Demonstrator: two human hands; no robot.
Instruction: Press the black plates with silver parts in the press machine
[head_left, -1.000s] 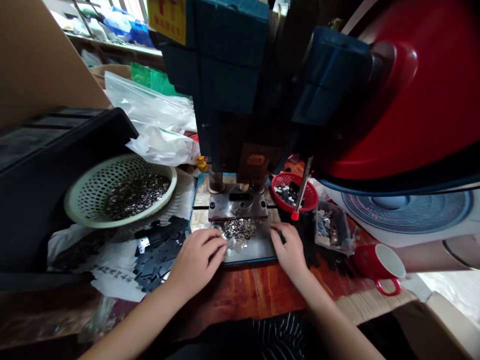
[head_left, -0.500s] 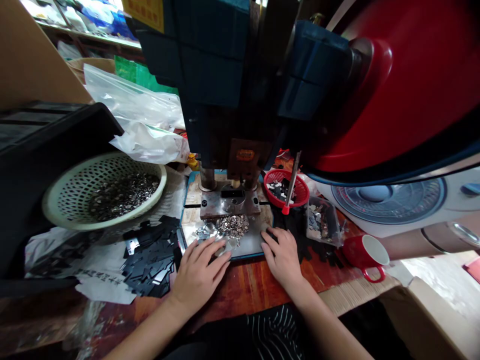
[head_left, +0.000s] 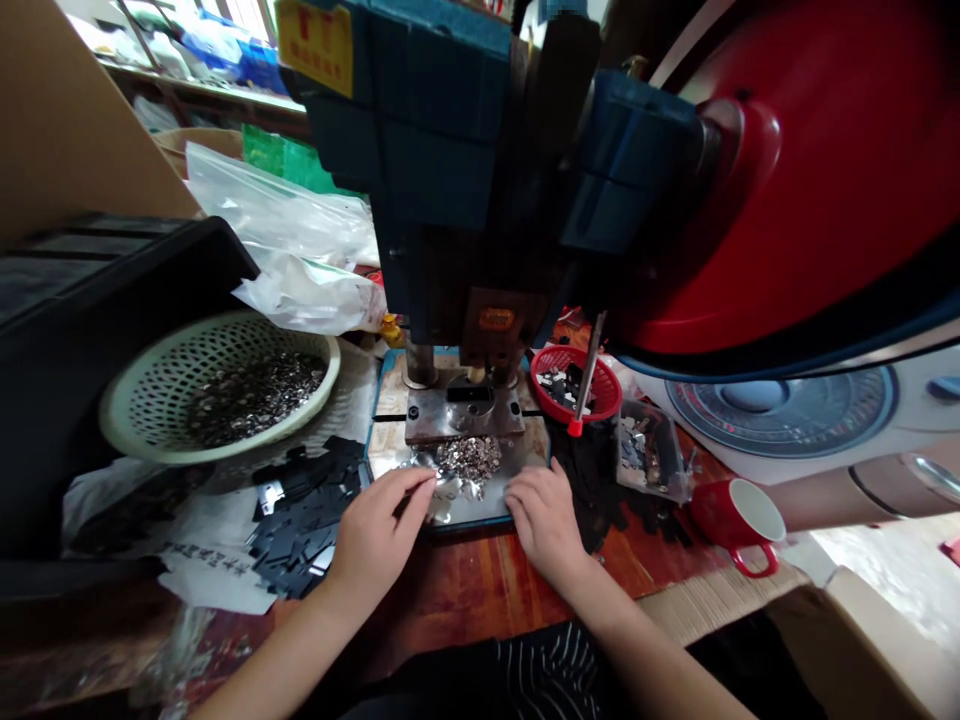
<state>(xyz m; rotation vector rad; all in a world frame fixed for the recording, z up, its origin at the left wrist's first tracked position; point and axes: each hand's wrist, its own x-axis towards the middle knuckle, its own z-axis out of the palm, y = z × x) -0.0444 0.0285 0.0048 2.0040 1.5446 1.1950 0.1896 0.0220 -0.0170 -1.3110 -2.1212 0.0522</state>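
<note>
Cluttered workshop bench with a reddish wooden top (head_left: 480,590), and a big blue punch press (head_left: 450,170) with a red flywheel guard (head_left: 810,170) looming over everything at 12 o'clock. Compared with half a second back, both hands have slid in closer together over the metal plate (head_left: 487,505) in front of the die block (head_left: 463,412). The left hand (head_left: 375,535) now has its fingers curled in at the near-left edge of the little heap of shiny stamped bits (head_left: 469,457), and the right hand (head_left: 544,515) has come in from 3 o'clock to sit just beside that heap, fingers bent down onto the plate. Looks to me like the loose pieces are being gathered up, but I can't tell if either hand actually has anything pinched. Containers: pale green perforated basket (head_left: 217,390) at 9 o'clock holding a spread of the same small metal parts, small red mesh basket (head_left: 574,385) at 1 o'clock with dark and silvery scraps, a clear plastic box (head_left: 651,450) next to it with mixed bits, and a red mug (head_left: 739,515) at 3 o'clock, contents not visible. Black strip offcuts (head_left: 304,505) are scattered left of the plate.
</note>
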